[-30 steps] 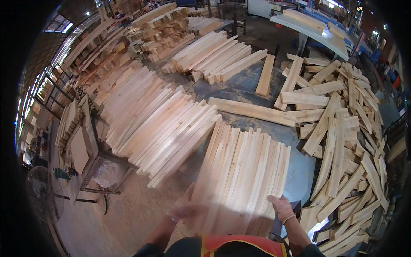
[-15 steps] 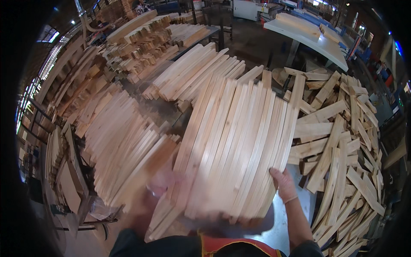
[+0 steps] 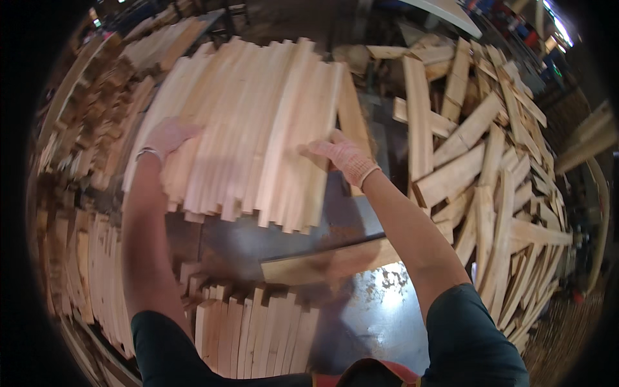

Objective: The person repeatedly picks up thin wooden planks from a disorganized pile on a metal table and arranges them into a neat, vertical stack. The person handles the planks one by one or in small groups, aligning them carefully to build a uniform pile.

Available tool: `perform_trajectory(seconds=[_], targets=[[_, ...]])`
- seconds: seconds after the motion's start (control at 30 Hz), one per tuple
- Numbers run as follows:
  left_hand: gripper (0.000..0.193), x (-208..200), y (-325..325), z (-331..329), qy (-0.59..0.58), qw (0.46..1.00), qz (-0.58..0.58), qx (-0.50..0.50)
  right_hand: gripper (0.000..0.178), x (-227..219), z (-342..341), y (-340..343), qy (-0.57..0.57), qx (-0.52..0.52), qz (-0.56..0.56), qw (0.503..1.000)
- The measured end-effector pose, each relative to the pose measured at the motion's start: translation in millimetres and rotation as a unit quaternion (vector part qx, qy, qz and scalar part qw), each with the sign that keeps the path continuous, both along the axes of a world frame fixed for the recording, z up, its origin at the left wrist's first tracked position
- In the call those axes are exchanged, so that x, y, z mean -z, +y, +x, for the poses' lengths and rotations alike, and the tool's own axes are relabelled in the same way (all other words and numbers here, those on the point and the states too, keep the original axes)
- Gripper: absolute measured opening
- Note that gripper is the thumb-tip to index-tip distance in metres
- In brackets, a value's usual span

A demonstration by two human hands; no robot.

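Observation:
A wide row of pale wooden slats [image 3: 238,122] lies side by side on the metal table, with uneven near ends. My left hand [image 3: 169,137], in a light knit glove, rests on the slats toward the left side of the row, fingers stretched to the right. At the right edge, my right hand [image 3: 345,158], gloved too, reaches over the outer slats with fingers and thumb apart. Both hands touch the wood, and neither is wrapped round a single slat. The undersides of the slats are hidden.
A loose heap of wood offcuts [image 3: 477,155] fills the right side. One board [image 3: 335,259] lies across the metal table [image 3: 367,316]. More slats [image 3: 251,332] stand near my body, with stacked wood [image 3: 97,271] at left. A white tabletop [image 3: 445,13] shows at the far right.
The row of slats, held close to my body before, now lies farther forward on the table. Both arms have stretched out with it. The view has shifted, and the bare metal in front shows.

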State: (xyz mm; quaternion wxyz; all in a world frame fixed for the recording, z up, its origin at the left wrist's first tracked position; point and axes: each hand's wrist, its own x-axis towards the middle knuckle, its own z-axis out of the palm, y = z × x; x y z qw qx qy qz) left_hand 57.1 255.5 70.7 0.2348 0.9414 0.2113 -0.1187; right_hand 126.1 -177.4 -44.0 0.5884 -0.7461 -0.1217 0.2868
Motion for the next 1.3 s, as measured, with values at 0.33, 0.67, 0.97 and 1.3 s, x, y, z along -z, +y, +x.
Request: perform_trajectory(seconds=[0.33,0.67,0.97,1.3], targets=[[0.083,32.8,-180.8,-181.8,-0.242,0.9,0.328,0.153,0.077,-59.1,-227.1,-248.9,-0.377,0.172,-0.314,0.854],[0.087,60.2,-505.6,-351.4,0.066,0.946,-0.124,0.293,0.104,-12.6,-357.6,-438.0,-0.141,0.241,-0.539,0.795],[0.057,131.3,-606.7,-358.9,0.155,0.629,-0.75,-0.131,0.118,-49.9,-464.2,-398.1,-0.065,0.161,-0.112,0.978],[0.054,128.0,-578.4,-440.2,0.144,0.704,-0.69,-0.093,0.102,39.8,-654.2,-712.7,-0.158,0.33,-0.51,0.778]])
